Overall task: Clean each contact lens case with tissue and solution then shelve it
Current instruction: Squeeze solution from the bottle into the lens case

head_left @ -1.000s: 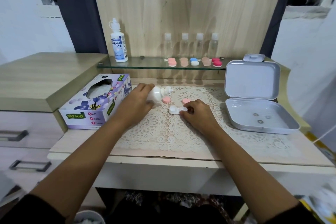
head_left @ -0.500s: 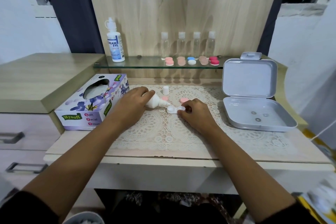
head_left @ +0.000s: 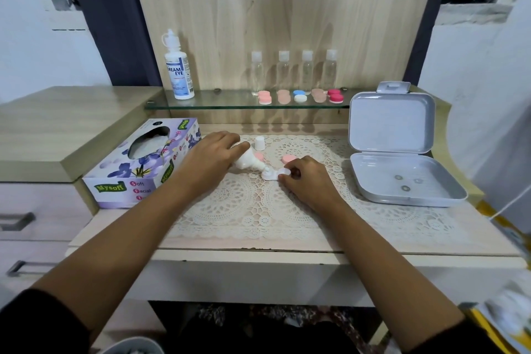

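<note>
Contact lens case (head_left: 271, 175) lies on the tabletop (head_left: 402, 241), pinched steady by the right hand (head_left: 309, 179) so the left hand (head_left: 209, 158), fingers curled round the tilted solution bottle (head_left: 248, 162), can seemingly fill one well.

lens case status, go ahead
Left hand grips small white bottle, nozzle tipped down at open white lens case. Right hand pinches the case's right end. Nothing in the way; pink lid lies just behind.

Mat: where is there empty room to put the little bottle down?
Free: the near strip of mat between the arms, and the patch between the right hand and the grey box. Crowded: the middle, around the left hand's bottle, case, lids and cap.
</note>
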Tool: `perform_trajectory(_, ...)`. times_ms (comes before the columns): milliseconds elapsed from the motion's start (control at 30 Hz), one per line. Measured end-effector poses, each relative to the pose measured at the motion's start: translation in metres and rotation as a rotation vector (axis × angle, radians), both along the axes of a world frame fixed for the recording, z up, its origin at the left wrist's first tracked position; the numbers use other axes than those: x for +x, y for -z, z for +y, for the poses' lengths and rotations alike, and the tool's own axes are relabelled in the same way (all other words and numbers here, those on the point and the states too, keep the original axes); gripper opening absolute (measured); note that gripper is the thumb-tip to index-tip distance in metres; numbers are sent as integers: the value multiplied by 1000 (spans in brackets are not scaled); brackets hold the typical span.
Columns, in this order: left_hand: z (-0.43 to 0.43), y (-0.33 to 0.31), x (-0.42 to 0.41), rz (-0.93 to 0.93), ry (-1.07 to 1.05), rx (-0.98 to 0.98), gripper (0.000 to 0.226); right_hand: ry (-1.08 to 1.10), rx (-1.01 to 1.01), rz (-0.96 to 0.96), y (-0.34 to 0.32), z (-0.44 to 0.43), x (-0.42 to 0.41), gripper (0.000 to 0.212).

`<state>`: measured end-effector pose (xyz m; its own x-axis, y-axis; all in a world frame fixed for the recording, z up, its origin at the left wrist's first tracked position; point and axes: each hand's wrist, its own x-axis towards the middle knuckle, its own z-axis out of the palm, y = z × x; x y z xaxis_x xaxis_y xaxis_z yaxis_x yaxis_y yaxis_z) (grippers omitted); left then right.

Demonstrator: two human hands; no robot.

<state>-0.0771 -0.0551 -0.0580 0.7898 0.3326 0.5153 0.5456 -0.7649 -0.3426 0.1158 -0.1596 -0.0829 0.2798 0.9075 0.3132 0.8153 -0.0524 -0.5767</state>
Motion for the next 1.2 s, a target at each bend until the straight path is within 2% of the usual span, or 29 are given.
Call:
perform_trajectory(433, 10, 0, 2, -3, 66, 77, 50, 0, 0, -1, 0, 0, 0, 30)
perform_trajectory(1200, 12, 2, 3, -34, 89, 95, 46, -16, 0, 4, 1, 0, 1, 28)
